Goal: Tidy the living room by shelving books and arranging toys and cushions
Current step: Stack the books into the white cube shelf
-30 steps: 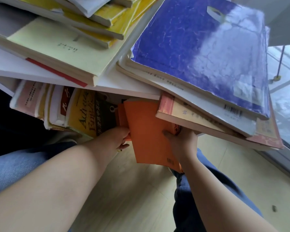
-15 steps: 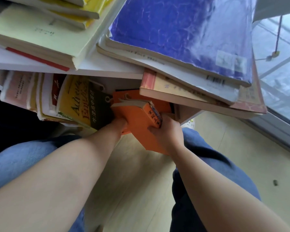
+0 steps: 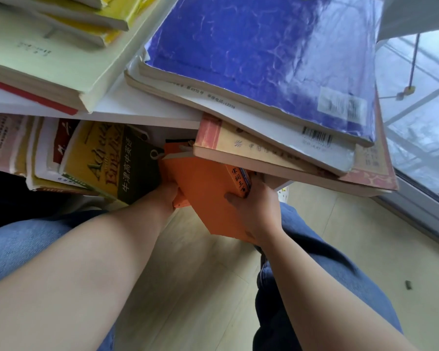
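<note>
Right hand: arm stretched forward, thumb across the cover, fingers clasping the orange book.
Left hand: against that book's left edge, fingers hidden, grip cannot be told.
Orange book: tilted, top end under the white shelf board.
Under the board: yellow dictionary, leaning.
On the board: blue book, overhanging.

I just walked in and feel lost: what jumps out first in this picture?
A big blue book tops a slanting stack jutting off the white shelf board at upper right. Below it, at centre, the right hand grips a bright orange book by its spine, with the left hand against its other edge, beside a yellow-and-black dictionary.
</note>
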Motion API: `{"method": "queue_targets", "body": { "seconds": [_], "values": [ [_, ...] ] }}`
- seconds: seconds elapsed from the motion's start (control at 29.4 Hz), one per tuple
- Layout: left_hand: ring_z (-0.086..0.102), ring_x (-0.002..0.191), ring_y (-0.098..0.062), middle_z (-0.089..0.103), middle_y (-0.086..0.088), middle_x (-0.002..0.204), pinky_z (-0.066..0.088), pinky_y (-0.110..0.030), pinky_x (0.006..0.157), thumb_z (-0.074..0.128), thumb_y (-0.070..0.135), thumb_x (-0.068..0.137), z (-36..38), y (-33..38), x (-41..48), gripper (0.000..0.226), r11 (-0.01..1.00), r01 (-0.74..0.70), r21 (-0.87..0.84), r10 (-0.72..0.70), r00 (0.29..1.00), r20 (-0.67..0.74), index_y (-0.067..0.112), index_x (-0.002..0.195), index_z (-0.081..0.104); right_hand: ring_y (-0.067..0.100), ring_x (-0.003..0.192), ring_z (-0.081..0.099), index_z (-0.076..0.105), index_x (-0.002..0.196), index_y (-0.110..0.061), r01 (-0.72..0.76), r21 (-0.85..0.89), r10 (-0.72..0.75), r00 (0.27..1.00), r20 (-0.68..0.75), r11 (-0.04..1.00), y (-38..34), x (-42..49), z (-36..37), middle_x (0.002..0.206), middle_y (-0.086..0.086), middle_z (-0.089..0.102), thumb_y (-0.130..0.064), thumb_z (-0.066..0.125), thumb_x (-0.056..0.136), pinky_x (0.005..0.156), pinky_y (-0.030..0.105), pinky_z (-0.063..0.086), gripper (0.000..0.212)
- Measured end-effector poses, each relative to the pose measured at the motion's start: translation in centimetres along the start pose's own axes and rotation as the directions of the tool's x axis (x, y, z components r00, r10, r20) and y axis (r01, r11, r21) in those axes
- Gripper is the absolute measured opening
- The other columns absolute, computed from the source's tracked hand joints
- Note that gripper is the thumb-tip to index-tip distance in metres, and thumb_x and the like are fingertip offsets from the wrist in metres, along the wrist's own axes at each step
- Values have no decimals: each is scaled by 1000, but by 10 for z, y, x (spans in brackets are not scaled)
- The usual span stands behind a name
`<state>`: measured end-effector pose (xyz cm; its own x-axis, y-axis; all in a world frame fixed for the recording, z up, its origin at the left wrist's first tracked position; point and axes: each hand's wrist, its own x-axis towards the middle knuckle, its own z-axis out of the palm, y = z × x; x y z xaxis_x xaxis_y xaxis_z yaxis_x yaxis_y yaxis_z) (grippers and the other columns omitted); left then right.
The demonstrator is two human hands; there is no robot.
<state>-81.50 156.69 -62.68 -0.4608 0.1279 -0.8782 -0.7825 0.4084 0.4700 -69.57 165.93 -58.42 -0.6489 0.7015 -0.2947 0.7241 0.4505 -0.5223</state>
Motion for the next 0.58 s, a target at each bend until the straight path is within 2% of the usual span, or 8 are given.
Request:
{"method": "queue_targets", "body": {
  "seconds": [0.03,0.1,0.17,0.24,0.34,0.44,0.51,0.58],
  "values": [
    [50,118,-28,44,-15,141,41,-31,96,37,19,102,-3,0,-2,38,999,5,44,-4,1000,-22,2,136,41,26,90,58,57,107,-13,-4,4,4,1000,-10,1000,0,0,-2,97,4,65,-29,64,82,70,32,44,30],
    [56,88,-24,50,-16,135,46,-29,75,44,22,100,-6,-1,2,35,997,-3,80,6,999,-33,2,129,48,26,89,58,57,104,-13,-9,9,10,1000,-17,1000,-1,-1,-5,95,5,65,-29,64,82,69,31,43,28],
    [51,76,-20,56,-17,114,43,-28,73,45,23,99,-5,-4,1,23,986,-23,164,25,1000,-9,4,104,55,25,89,58,56,105,-13,-14,8,14,1000,-4,1000,-2,-2,-5,95,3,64,-29,64,82,68,30,42,29],
    [45,71,-17,50,-9,86,38,-28,72,43,22,100,-4,-7,2,26,980,-52,190,53,999,1,9,78,48,25,91,57,55,108,-14,-21,8,21,1000,0,1000,-3,-4,-5,97,3,64,-29,64,82,69,30,43,31],
    [50,75,-16,50,-4,82,41,-25,69,45,22,99,-7,-12,9,22,984,-77,163,76,997,11,13,80,50,26,92,58,56,109,-13,-26,25,26,999,-23,999,-5,-3,-7,96,4,64,-28,64,82,69,30,42,31],
    [57,85,-21,59,-7,98,49,-35,84,55,24,94,-14,-13,11,9,996,-85,26,84,996,26,15,91,53,25,84,54,58,101,-11,-49,58,53,996,-66,997,-10,-2,-14,87,5,59,-27,65,83,66,30,38,25],
    [59,89,-23,61,-6,101,49,-38,82,59,25,90,-17,-8,12,17,993,-108,-52,108,994,7,17,104,54,22,77,50,60,98,-9,-77,110,88,990,-107,991,-12,-1,-19,82,2,55,-27,66,83,65,27,34,24],
    [61,90,-26,62,-8,105,52,-36,72,64,26,85,-25,3,12,31,982,-165,-92,160,986,-55,17,114,55,20,73,49,61,91,-8,-115,217,150,977,-154,969,-12,-2,-24,75,-1,54,-26,66,83,61,27,34,21]
  ]
}}
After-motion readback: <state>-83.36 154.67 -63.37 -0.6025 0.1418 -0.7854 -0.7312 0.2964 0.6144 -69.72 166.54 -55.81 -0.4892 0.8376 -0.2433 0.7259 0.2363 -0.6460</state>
